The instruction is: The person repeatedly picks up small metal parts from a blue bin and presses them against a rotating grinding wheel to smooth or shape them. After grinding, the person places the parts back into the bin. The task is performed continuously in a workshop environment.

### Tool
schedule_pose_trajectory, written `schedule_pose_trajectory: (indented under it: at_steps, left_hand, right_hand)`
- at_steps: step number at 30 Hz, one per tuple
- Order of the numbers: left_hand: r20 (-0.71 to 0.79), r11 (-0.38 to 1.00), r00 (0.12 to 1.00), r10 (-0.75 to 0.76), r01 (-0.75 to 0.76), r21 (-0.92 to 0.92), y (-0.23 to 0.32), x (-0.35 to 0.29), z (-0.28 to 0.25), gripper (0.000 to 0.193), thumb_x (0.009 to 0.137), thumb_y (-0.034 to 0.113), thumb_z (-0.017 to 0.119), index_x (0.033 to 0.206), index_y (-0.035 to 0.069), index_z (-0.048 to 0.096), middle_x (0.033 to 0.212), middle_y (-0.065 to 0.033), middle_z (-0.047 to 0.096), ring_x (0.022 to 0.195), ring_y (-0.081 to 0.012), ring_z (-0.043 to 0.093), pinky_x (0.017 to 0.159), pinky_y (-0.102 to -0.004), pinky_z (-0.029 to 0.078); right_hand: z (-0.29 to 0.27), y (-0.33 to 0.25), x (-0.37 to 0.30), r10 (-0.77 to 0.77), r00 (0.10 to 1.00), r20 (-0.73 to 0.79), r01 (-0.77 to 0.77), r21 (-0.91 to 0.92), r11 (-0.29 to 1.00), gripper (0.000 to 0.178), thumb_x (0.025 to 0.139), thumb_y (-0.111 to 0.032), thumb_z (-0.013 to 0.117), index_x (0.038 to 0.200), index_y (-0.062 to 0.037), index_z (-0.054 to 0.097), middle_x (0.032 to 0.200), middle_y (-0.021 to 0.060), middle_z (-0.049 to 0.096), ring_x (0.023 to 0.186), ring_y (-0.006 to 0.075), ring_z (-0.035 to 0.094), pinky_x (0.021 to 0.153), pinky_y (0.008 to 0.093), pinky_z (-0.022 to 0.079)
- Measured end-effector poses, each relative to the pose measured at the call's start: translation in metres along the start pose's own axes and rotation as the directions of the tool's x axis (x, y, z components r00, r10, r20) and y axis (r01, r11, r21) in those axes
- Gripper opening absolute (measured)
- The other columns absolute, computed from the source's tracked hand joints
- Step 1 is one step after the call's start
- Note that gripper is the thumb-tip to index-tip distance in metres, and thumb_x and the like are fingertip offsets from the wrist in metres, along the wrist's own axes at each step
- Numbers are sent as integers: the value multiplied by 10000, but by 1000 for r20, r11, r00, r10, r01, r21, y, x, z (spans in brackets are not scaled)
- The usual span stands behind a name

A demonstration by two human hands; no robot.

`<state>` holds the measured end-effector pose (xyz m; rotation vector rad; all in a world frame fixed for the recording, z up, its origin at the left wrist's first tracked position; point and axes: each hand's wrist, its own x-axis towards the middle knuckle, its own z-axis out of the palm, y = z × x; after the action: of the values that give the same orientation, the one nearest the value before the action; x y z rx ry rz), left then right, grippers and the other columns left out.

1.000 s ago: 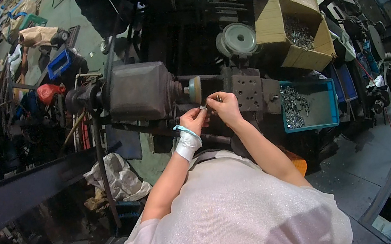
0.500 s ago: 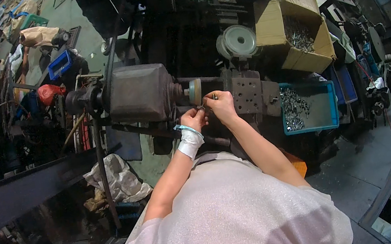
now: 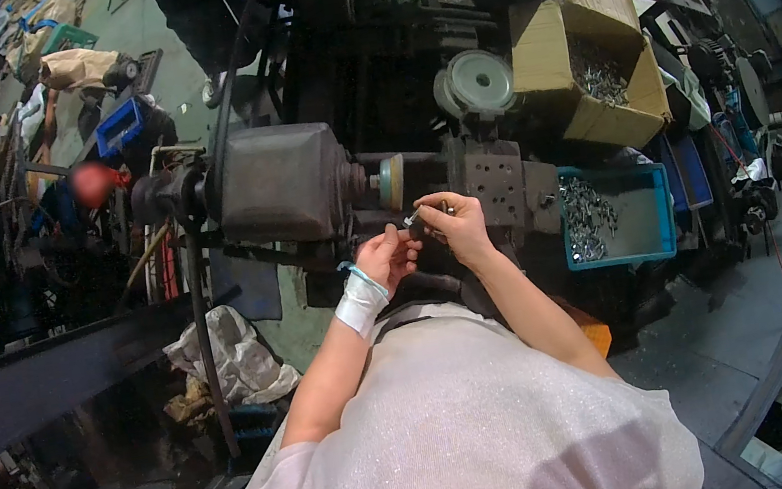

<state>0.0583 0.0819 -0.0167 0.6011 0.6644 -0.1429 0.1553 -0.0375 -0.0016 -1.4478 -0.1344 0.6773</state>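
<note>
In front of the machine, my right hand [image 3: 455, 223] pinches a small shiny metal part [image 3: 412, 216] between thumb and fingers. The part is too small to name more exactly. My left hand [image 3: 388, 257] is just left of it, fingers curled, thumb and forefinger near the part's lower end; whether they touch it I cannot make out. A white wrap and a light blue band circle the left wrist. Just beyond the hands, a grinding wheel [image 3: 391, 183] with a teal and tan rim sits on the spindle of a dark motor housing [image 3: 279, 188]. The hands are apart from the wheel.
A teal tray [image 3: 643, 207] with several shiny metal parts stands to the right. Behind it is an open cardboard box [image 3: 539, 50] of similar parts. A drilled metal block [image 3: 494, 191] and a round grey disc [image 3: 480, 81] are right of the wheel. A crumpled white sack [image 3: 235, 354] lies lower left.
Both hands have drawn back from the wheel toward my body. The metal part now shows between the right fingers, and the left hand has shifted slightly left and down.
</note>
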Motion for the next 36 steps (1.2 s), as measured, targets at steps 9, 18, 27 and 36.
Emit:
schedule_pose_trajectory:
  at_steps: [9, 18, 27, 36]
  left_hand:
    - [13, 996, 998, 56, -57, 63, 1, 11, -3, 127, 805, 145, 572, 869, 41, 541, 755, -36, 572, 634, -116, 537, 550, -246, 451]
    - [-139, 937, 976, 170, -116, 328, -4, 35, -3, 120, 785, 111, 582, 802, 2, 533, 702, -52, 565, 579, -121, 538, 512, -242, 456]
    - [-240, 932, 941, 240, -154, 329, -7, 41, 5, 100, 773, 89, 576, 754, -1, 536, 643, -52, 552, 505, -120, 515, 458, -239, 433]
    - [-182, 888, 936, 301, -205, 412, 2, 23, 18, 103, 773, 68, 576, 784, -32, 552, 700, -58, 579, 541, -100, 516, 489, -219, 421]
  right_hand:
    - [2, 15, 3, 17, 999, -50, -19, -26, 999, 143, 750, -92, 611, 858, 1, 615, 653, 11, 571, 537, 52, 501, 460, 163, 370]
    - [5, 19, 24, -35, 991, -130, 5, -226, 974, 168, 712, -109, 608, 802, 31, 627, 613, 31, 572, 531, 80, 490, 483, 231, 389]
    - [9, 19, 31, -54, 986, -161, 10, -264, 965, 162, 704, -107, 612, 793, 27, 631, 597, 35, 570, 532, 77, 479, 481, 239, 385]
    - [8, 15, 22, -37, 989, -140, 21, -113, 993, 139, 717, -92, 615, 799, 19, 632, 613, 19, 572, 539, 61, 477, 490, 211, 387]
